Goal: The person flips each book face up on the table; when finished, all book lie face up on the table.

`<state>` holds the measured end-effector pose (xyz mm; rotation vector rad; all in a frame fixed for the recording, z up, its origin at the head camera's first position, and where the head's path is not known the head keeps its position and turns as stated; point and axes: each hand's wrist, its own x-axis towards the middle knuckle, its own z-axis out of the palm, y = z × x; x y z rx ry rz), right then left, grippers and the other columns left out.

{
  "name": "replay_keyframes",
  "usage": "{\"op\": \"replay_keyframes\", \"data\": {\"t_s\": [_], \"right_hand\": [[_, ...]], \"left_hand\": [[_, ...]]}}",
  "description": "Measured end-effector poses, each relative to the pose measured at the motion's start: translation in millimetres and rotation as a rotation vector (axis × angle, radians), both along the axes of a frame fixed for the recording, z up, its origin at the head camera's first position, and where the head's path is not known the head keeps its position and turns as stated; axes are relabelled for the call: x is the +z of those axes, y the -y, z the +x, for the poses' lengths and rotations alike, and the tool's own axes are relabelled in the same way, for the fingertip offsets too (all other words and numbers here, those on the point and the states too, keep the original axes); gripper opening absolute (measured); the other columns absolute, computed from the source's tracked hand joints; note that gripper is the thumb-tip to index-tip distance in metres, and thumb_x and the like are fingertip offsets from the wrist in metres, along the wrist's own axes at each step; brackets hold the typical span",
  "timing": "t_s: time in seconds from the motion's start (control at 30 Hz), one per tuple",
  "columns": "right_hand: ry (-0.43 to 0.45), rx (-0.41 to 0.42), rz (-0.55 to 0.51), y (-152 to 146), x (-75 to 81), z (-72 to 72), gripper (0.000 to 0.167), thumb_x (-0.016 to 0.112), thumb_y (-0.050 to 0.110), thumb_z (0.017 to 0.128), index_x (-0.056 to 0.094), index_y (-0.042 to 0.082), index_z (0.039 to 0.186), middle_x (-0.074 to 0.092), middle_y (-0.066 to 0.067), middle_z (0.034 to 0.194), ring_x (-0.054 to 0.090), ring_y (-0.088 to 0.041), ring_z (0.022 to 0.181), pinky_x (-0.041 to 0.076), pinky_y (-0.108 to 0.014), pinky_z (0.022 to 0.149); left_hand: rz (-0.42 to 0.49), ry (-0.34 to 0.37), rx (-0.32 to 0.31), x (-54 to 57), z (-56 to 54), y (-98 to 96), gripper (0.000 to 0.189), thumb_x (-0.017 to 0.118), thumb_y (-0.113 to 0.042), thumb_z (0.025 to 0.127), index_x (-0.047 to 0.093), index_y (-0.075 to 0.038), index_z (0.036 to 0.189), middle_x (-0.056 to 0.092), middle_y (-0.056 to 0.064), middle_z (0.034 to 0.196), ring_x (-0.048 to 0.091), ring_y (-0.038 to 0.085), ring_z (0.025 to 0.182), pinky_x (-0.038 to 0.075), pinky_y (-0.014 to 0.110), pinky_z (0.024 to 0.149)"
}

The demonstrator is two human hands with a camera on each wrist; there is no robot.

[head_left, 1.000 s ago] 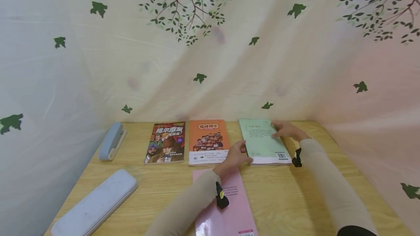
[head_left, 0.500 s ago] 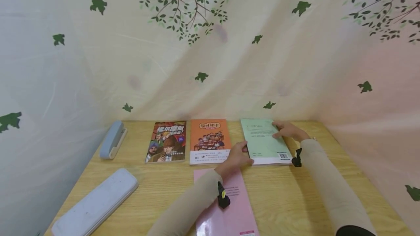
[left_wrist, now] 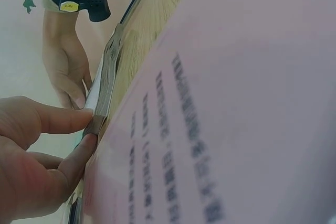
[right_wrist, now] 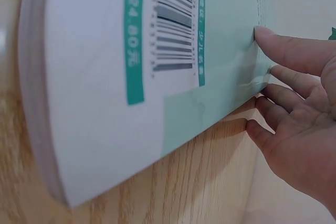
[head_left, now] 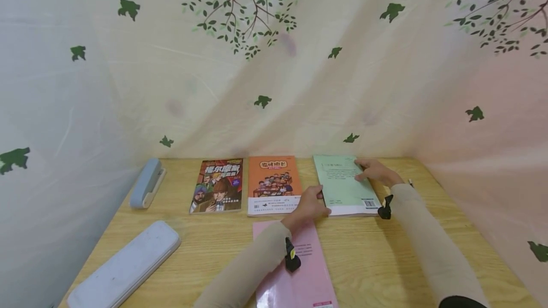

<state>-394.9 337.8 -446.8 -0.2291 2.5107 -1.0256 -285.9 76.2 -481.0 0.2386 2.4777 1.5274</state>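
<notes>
A pale green book (head_left: 342, 187) lies back cover up near the table's far edge. My left hand (head_left: 306, 207) pinches its lower left corner; in the left wrist view, the thumb and a finger meet at the page edges. On the opposite side my right hand (head_left: 377, 172) holds the right edge. The right wrist view has that thumb on the cover (right_wrist: 223, 61) and the fingertips along the book's side, close to the table. Beneath my left forearm is a pink book (head_left: 310, 279), partly covered by the sleeve.
Left of the green book lie an orange book (head_left: 274, 177) and a dark illustrated book (head_left: 217, 189). A blue stapler (head_left: 144, 185) and a whitish flat case (head_left: 124, 265) are at the left. A pencil (left_wrist: 134, 2) lies beyond the green book. Printed cloth (head_left: 214, 108) hangs behind the table.
Both hands keep their places on the green book, and the books stay where they were. The head view shifts slightly; the right wrist moves a little.
</notes>
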Motion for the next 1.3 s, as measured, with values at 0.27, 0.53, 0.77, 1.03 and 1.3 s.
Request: {"op": "replay_keyframes", "data": {"t_s": [0.27, 0.53, 0.77, 1.03, 1.3], "right_hand": [[0.024, -0.019, -0.027, -1, -1.8, -0.8, 0.087, 0.067, 0.014, 0.096, 0.012, -0.003, 0.16, 0.0, -0.028, 0.168, 0.0, -0.05, 0.155, 0.006, -0.068, 0.125], [0.032, -0.04, -0.07, 0, 0.8, 1.3, 0.085, 0.065, 0.011, 0.097, 0.011, -0.003, 0.161, -0.004, -0.026, 0.168, -0.005, -0.05, 0.155, 0.003, -0.067, 0.125], [0.045, -0.038, -0.082, 0, 3.7, 1.5, 0.084, 0.062, 0.012, 0.099, 0.007, -0.003, 0.161, -0.004, -0.027, 0.168, -0.002, -0.05, 0.155, 0.005, -0.067, 0.125], [0.035, -0.032, -0.1, -7, 9.9, 0.5, 0.083, 0.062, 0.013, 0.1, 0.008, -0.004, 0.161, 0.004, -0.028, 0.168, 0.005, -0.05, 0.155, 0.012, -0.065, 0.125], [0.044, -0.022, -0.139, -13, 21.8, 0.8, 0.081, 0.06, 0.01, 0.101, 0.007, -0.008, 0.159, 0.009, -0.03, 0.166, 0.013, -0.048, 0.154, 0.018, -0.061, 0.126]], "left_hand": [[-0.001, 0.005, -0.001, 0.1, -1.0, 0.5, 0.089, 0.086, 0.002, 0.073, 0.043, 0.0, 0.151, 0.058, 0.014, 0.142, 0.059, 0.021, 0.12, 0.052, 0.032, 0.107], [-0.008, 0.014, 0.002, -0.9, -1.4, -0.9, 0.089, 0.085, 0.002, 0.073, 0.043, 0.0, 0.152, 0.06, 0.013, 0.139, 0.06, 0.021, 0.12, 0.052, 0.032, 0.108], [-0.01, 0.007, -0.008, -0.8, -2.0, -0.5, 0.089, 0.085, 0.003, 0.073, 0.043, 0.001, 0.151, 0.058, 0.015, 0.142, 0.059, 0.022, 0.122, 0.051, 0.032, 0.109], [-0.026, -0.005, -0.004, -1.0, -3.1, -1.6, 0.088, 0.086, 0.003, 0.073, 0.044, 0.001, 0.151, 0.058, 0.015, 0.142, 0.06, 0.022, 0.12, 0.053, 0.031, 0.107], [-0.047, -0.02, -0.015, -0.9, -3.4, -0.8, 0.088, 0.086, 0.002, 0.073, 0.044, 0.002, 0.15, 0.058, 0.016, 0.142, 0.06, 0.022, 0.118, 0.053, 0.031, 0.106]]}}
